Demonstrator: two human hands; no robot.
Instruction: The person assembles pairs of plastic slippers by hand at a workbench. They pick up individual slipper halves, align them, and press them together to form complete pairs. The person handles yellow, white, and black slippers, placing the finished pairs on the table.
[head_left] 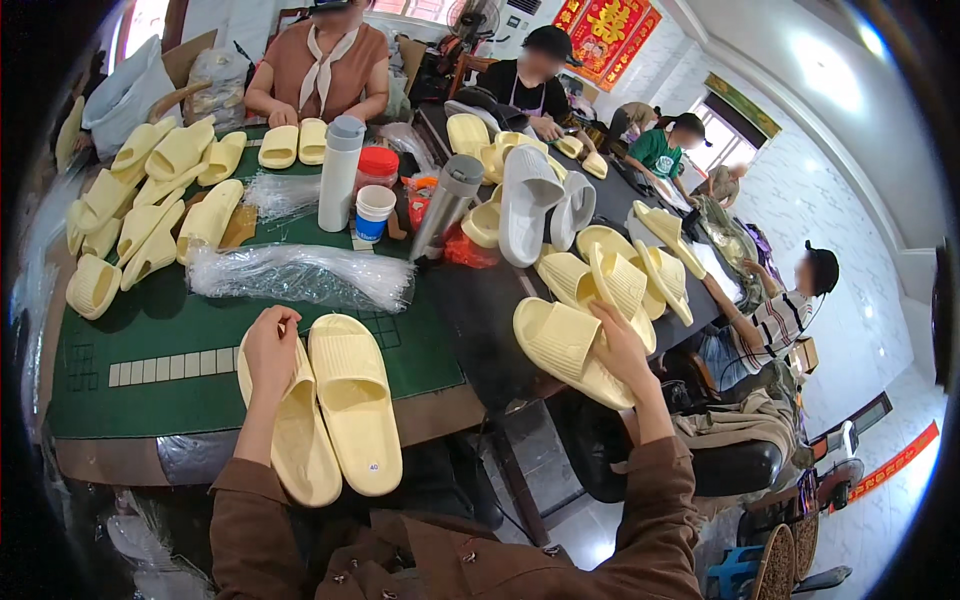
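Two pale yellow slide slippers lie side by side at the near edge of the green mat [420,350]. Over the strap of the left slipper [310,450] is my left hand [271,350], its fingers curled together; whatever they may hold is hidden. The right slipper [352,400] of the pair has a small round sticker on its heel. On the right, my right hand [622,350] grips another yellow slipper [556,340] by its side, next to a heap of yellow slippers [620,280]. White and grey slippers [528,205] lie behind that heap.
A bundle of clear plastic ties [300,278] lies beyond my left hand. Behind it stand a white bottle [341,175], a red-lidded jar [377,167], a blue-and-white cup [373,215] and a steel tumbler [447,205]. More yellow slippers [150,200] are piled far left. Several people sit around the tables.
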